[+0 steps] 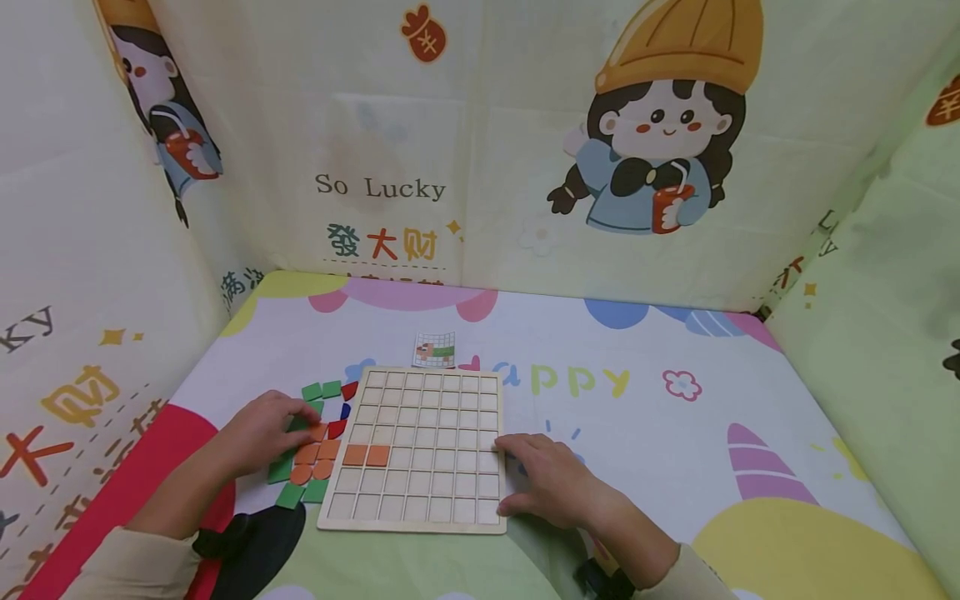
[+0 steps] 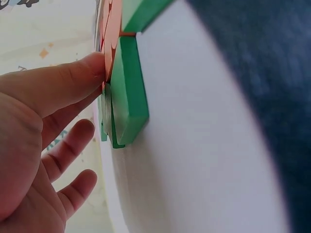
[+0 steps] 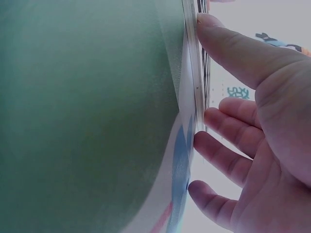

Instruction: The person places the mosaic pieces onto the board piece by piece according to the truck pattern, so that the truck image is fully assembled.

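A wooden grid board (image 1: 420,400) lies flat in the middle of the mat. Two orange square tiles (image 1: 366,455) sit side by side in its left columns. A loose pile of green, orange, red and blue tiles (image 1: 311,467) lies just left of the board. My left hand (image 1: 296,421) rests on this pile. In the left wrist view its thumb (image 2: 73,77) touches the edge of an orange tile (image 2: 111,43) beside a green tile (image 2: 129,92), with the other fingers relaxed. My right hand (image 1: 536,479) presses on the board's right edge (image 3: 197,73) with straight fingers (image 3: 228,48).
A small pattern card (image 1: 435,350) lies just beyond the board's far edge. Printed fabric walls (image 1: 525,167) close in the mat on the left, back and right. The colourful mat (image 1: 675,433) stretches away to the right of the board.
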{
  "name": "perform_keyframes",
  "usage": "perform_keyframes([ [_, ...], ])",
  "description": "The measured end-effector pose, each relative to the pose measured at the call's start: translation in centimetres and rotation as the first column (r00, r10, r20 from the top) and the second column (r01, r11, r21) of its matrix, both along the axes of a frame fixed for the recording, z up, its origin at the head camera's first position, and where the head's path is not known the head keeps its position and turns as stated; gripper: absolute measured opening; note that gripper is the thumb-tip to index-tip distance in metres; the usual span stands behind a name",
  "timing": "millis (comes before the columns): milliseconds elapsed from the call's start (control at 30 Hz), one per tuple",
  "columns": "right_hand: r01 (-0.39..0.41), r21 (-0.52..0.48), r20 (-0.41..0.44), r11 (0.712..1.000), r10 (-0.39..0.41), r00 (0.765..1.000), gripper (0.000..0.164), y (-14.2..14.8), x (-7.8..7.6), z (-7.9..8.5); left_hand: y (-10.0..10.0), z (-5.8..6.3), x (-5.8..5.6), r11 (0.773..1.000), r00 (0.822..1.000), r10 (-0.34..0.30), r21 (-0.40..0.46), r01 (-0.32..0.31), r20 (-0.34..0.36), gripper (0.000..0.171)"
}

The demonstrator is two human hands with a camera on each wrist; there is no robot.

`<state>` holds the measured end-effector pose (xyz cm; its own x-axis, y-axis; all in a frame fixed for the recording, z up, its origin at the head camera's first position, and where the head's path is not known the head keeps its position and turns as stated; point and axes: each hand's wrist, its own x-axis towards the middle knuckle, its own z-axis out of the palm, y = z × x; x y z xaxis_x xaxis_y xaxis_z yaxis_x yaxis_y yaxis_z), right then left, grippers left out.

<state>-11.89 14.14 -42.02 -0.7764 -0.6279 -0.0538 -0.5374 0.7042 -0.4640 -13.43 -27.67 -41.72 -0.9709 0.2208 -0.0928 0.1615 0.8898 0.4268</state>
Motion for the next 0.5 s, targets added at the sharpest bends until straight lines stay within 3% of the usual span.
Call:
perform_keyframes([
  [500,-0.006,0.004,-0.002,1.0,0.006,1.0,0.073,0.07,-0.05,-0.01,0.11,-0.03,-0.41,0.999,1.0,-0.01,-0.033,0.011,0.013,0.036],
])
